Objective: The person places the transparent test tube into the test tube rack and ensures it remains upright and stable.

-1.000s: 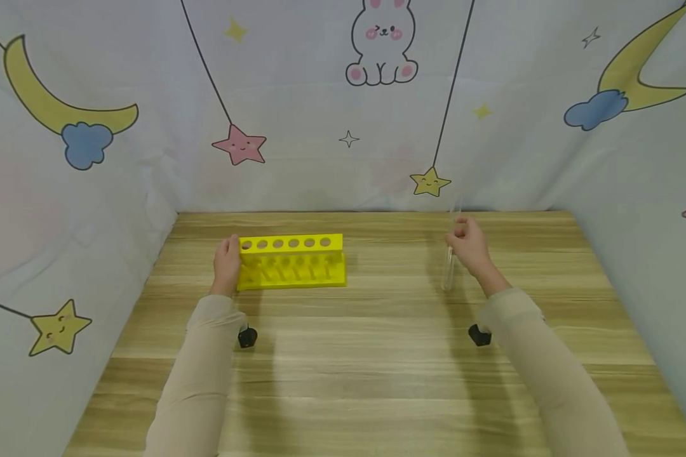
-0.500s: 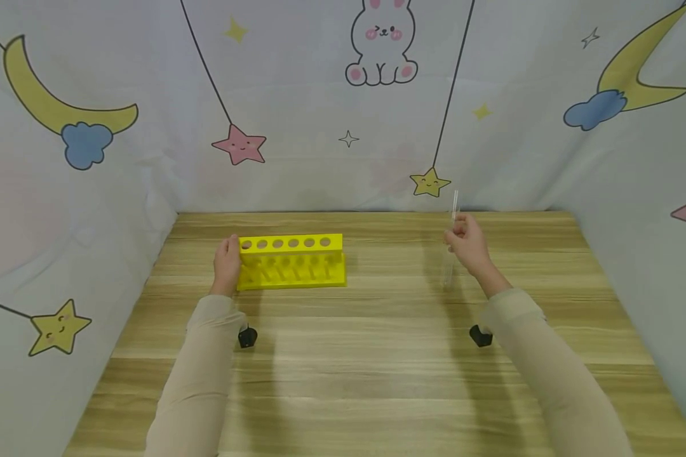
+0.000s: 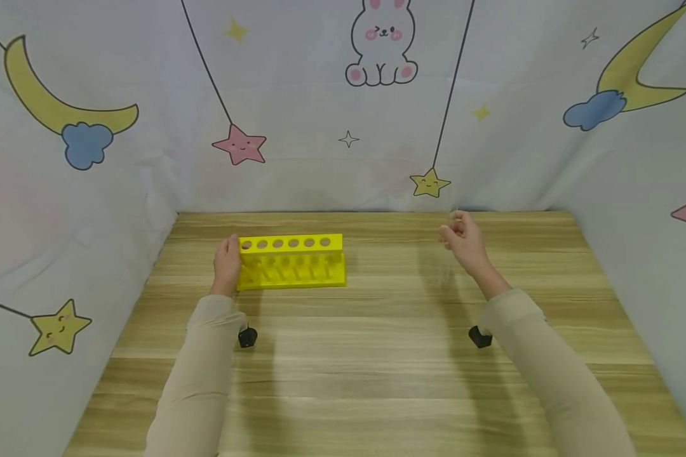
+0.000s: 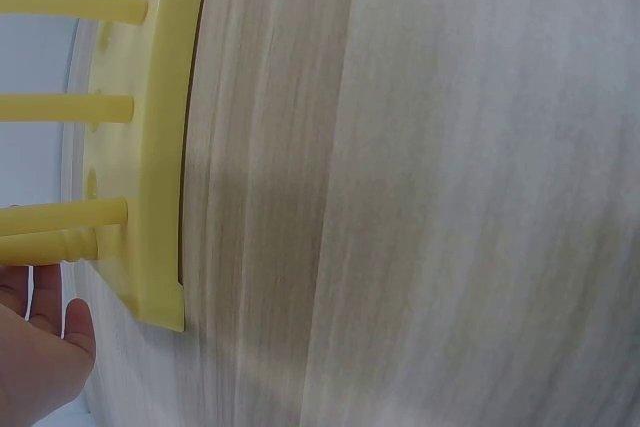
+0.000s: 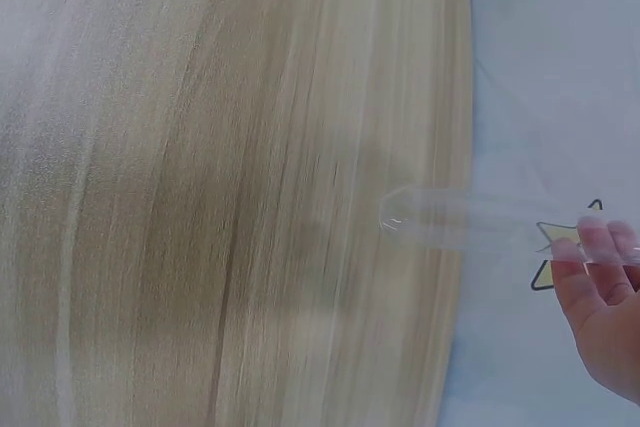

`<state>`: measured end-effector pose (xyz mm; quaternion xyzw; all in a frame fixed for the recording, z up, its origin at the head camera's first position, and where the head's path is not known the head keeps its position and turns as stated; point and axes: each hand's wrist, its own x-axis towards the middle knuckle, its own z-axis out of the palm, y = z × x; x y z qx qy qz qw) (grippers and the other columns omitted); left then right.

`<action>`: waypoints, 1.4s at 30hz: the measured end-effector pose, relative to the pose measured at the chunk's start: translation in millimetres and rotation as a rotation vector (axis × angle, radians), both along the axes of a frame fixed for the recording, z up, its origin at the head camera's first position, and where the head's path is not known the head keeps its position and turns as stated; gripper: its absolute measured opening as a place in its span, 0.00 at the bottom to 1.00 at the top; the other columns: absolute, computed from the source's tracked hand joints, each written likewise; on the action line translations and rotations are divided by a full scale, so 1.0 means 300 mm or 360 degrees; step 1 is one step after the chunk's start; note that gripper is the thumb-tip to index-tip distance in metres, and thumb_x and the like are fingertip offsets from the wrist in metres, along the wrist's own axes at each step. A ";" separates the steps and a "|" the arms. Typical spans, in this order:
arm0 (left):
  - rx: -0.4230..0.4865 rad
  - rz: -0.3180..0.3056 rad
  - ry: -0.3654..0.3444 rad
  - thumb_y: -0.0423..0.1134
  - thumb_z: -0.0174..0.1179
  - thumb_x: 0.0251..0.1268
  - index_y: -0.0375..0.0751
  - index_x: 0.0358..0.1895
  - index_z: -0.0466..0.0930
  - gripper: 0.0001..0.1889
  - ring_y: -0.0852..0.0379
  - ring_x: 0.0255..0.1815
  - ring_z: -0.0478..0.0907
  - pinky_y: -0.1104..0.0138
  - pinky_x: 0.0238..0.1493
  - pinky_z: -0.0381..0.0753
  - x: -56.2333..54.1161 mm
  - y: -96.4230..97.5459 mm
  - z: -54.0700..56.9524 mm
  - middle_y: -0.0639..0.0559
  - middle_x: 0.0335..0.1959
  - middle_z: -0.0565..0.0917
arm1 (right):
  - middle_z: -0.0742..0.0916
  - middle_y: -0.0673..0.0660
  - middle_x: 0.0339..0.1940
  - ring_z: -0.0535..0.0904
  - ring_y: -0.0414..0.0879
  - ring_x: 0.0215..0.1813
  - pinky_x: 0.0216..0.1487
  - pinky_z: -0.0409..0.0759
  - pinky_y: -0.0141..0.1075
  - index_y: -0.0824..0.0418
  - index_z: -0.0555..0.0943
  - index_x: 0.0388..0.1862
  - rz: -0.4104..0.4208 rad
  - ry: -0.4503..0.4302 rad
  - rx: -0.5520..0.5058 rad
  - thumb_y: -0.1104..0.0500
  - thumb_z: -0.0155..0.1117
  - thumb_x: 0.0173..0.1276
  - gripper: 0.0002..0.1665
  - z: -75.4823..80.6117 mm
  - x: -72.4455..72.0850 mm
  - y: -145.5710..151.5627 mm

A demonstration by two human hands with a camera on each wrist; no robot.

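Observation:
On the left of the table, a yellow test tube rack (image 3: 291, 279) stands upright, a row of round holes along its top bar. My left hand (image 3: 226, 265) holds the rack by its left end; the left wrist view has the fingers (image 4: 45, 297) against the end post. Off to the right, my right hand (image 3: 467, 244) pinches a clear test tube (image 3: 444, 274), which hangs roughly upright with its lower part below the fingers. In the right wrist view the test tube's rounded closed end (image 5: 395, 217) points away from the hand, over the table.
A wooden table (image 3: 349, 381) lies under both arms. White cloth (image 3: 297, 184) with printed stars, moons and a rabbit walls off the back and sides. Small black devices (image 3: 248, 336) sit at both wrists.
The right hand has shifted slightly left with the test tube, its thumb and fingers moving a little. The left hand and the rack have stayed where they were.

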<state>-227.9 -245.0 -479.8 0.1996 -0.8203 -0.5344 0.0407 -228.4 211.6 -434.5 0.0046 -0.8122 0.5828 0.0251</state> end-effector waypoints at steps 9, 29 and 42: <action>0.0006 0.0014 -0.0035 0.57 0.28 0.68 0.35 0.44 0.65 0.27 0.56 0.34 0.60 0.68 0.37 0.60 0.004 0.000 -0.001 0.50 0.36 0.66 | 0.77 0.63 0.37 0.77 0.36 0.32 0.38 0.78 0.36 0.58 0.62 0.46 0.0039 0.0004 0.0013 0.58 0.51 0.66 0.13 0.003 0.004 -0.004; -0.0002 0.0007 -0.0070 0.58 0.27 0.67 0.38 0.42 0.64 0.26 0.55 0.33 0.59 0.66 0.36 0.60 0.011 -0.003 -0.011 0.51 0.33 0.63 | 0.75 0.53 0.30 0.76 0.34 0.33 0.38 0.74 0.31 0.58 0.62 0.41 0.0075 0.0100 0.0108 0.62 0.53 0.64 0.10 0.001 0.014 -0.019; -0.0011 0.0023 -0.0057 0.60 0.27 0.66 0.38 0.44 0.64 0.28 0.55 0.36 0.60 0.67 0.38 0.60 0.013 -0.001 -0.013 0.51 0.36 0.65 | 0.74 0.54 0.32 0.76 0.43 0.40 0.41 0.73 0.29 0.63 0.62 0.42 0.0113 0.0132 0.0149 0.61 0.53 0.64 0.13 0.018 0.016 -0.041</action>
